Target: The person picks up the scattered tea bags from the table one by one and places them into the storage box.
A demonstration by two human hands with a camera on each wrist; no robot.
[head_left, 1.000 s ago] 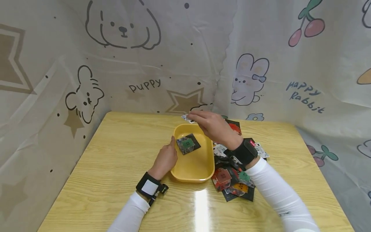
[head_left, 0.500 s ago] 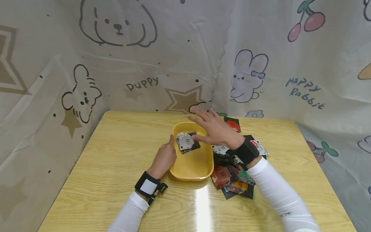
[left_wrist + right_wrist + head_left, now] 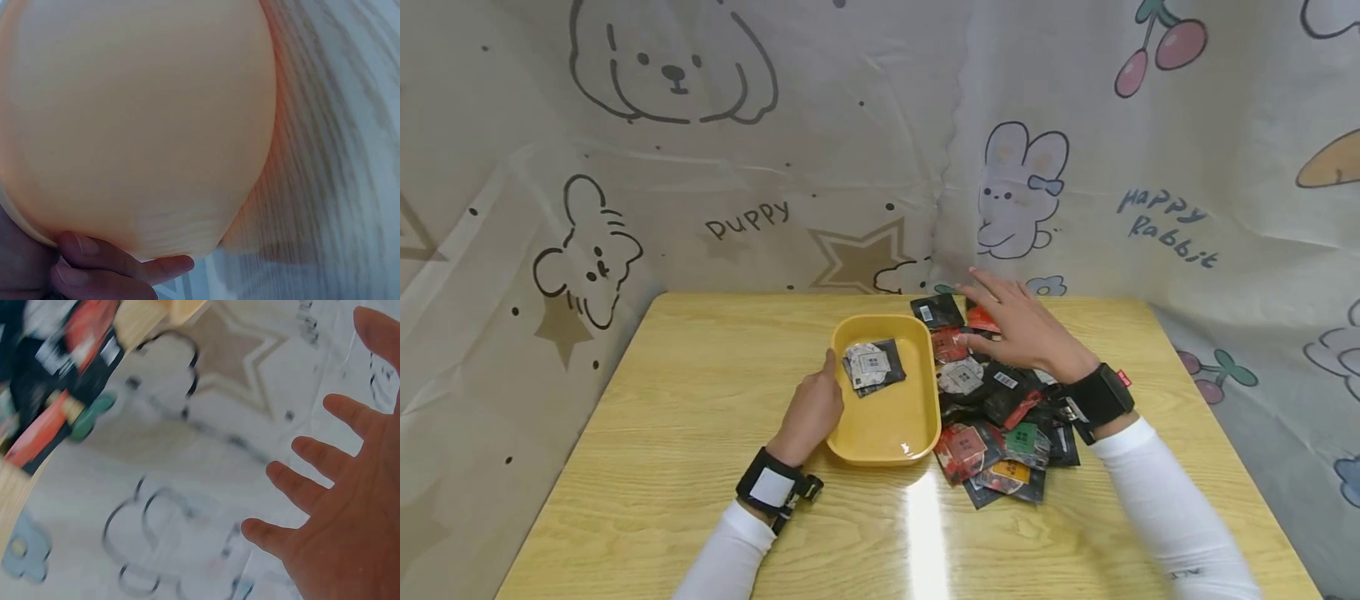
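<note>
Cartoon-printed cloth [image 3: 820, 167] backs the tabletop [image 3: 722, 375]; left hand [image 3: 807, 410] (grip: cannot tell) touches the yellow tray [image 3: 880, 429], probably steadying it; right hand [image 3: 1030, 333], fingers apart, hovers over sachets [image 3: 1006, 392] near the far edge.

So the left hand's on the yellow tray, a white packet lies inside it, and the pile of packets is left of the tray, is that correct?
Not quite: the head view shows the pile of packets right of the yellow tray, not left. The left hand is indeed on the tray, and a white packet lies inside.
</note>
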